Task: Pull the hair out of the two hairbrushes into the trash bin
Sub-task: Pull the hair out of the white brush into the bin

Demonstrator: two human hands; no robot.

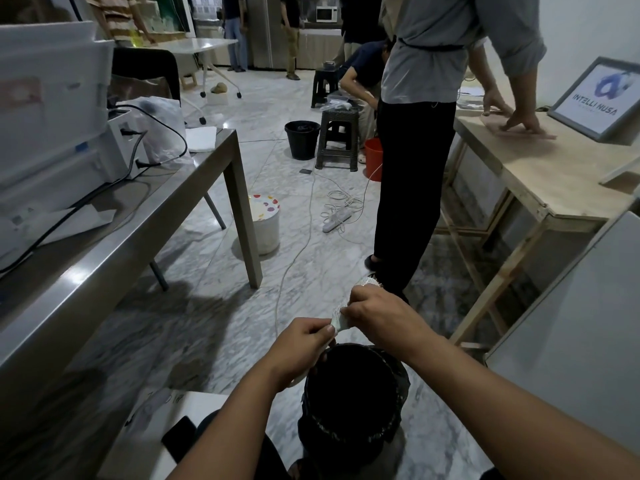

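While the left hand [302,344] grips the pale hairbrush [341,315] and the right hand [375,315] pinches at its head, just above the trash bin [353,396], loosened hair could drift past the rim.

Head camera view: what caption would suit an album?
Two bare hands, left and right, hold a pale hairbrush above a black-lined trash bin.

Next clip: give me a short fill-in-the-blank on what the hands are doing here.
1. Both hands hold a pale hairbrush directly above the black ____.
2. The bin stands on the ____ floor.
3. The right hand sits ____ from the camera than the left hand.

Missing words: trash bin; marble; farther
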